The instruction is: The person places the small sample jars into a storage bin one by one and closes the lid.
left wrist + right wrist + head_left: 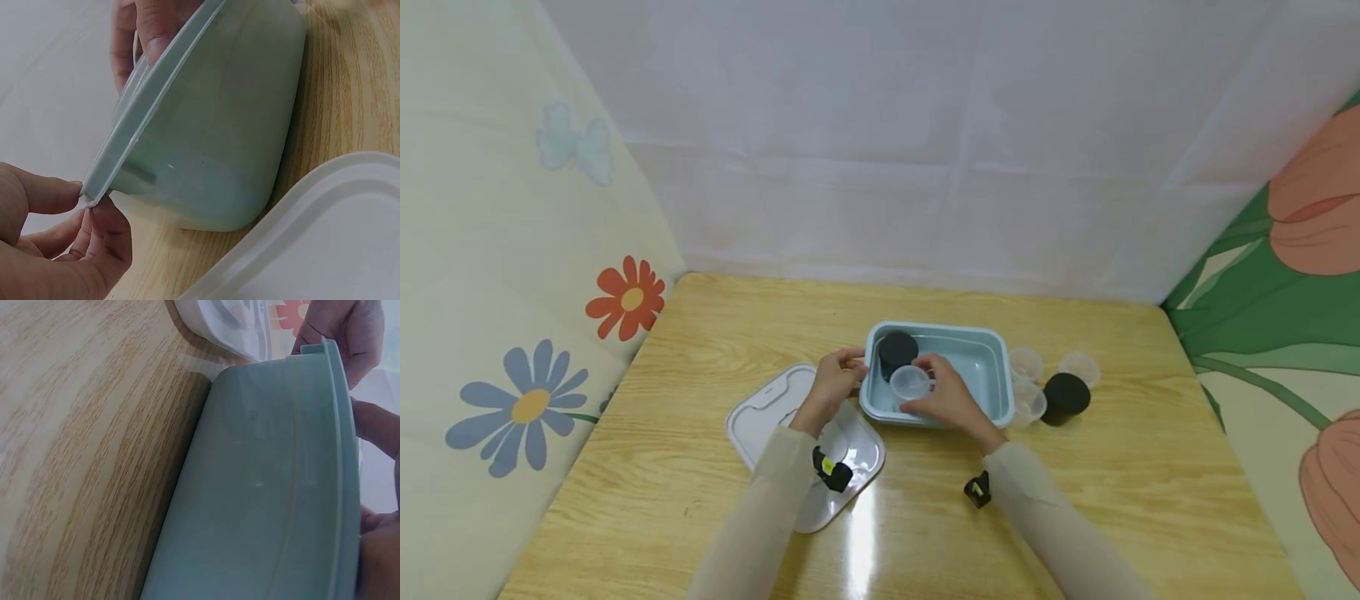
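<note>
A light-blue plastic box (973, 362) stands on the wooden table. My left hand (833, 385) is at its left end, and in the left wrist view the thumb and fingers pinch the box's rim (140, 112). Over the front left part of the box, my right hand (951, 398) holds a small clear plastic cup (910, 383) between thumb and fingers. Just behind that cup, inside the box, sits a black round-topped container (898, 346). The box's wall hides most of the right hand's grip in the right wrist view.
A white lid (767, 412) lies left of the box, partly under the left forearm. Several clear cups (1026, 364) stand close to the box's right end, beside a second black round container (1066, 393). A white cloth (887, 167) hangs behind the table.
</note>
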`<act>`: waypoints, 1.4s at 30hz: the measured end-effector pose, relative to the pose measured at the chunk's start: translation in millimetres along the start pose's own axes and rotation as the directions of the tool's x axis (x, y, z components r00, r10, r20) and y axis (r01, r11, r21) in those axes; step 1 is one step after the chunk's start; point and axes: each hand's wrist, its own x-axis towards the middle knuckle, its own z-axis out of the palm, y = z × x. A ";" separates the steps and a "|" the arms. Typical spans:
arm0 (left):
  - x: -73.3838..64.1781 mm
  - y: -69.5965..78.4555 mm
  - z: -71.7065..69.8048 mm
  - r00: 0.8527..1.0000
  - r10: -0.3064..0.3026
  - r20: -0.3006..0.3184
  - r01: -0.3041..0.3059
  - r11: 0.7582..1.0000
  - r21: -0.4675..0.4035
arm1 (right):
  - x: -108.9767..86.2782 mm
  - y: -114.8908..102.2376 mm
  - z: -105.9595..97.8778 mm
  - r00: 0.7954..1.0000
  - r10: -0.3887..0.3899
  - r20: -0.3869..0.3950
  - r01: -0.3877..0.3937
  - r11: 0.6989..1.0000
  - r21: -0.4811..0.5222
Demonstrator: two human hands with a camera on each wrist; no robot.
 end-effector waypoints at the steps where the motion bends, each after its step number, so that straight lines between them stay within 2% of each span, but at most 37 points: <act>1: 0.1 0.0 0.0 1.000 0.002 0.000 -0.002 1.000 0.000 | 0.5 -0.5 0.4 1.000 0.003 0.004 -0.003 1.000 -0.004; 12: -1.1 3.2 0.5 1.000 0.021 0.006 -0.021 1.000 -0.002 | 6.7 -0.8 5.0 0.999 -0.022 0.045 0.022 1.000 -0.017; 26: -3.9 7.0 -0.8 1.000 -0.007 0.016 0.007 1.000 0.020 | 13.2 0.1 8.9 0.992 -0.061 0.107 0.060 0.998 0.008; 35: -5.8 4.6 -0.7 1.000 0.002 0.009 -0.002 1.000 0.011 | 13.6 2.1 9.7 0.983 -0.037 0.182 0.024 0.997 0.072; 42: -3.9 2.3 -0.9 1.000 0.005 0.006 -0.005 1.000 0.007 | 13.2 2.0 9.3 0.981 -0.075 0.180 0.068 0.997 0.042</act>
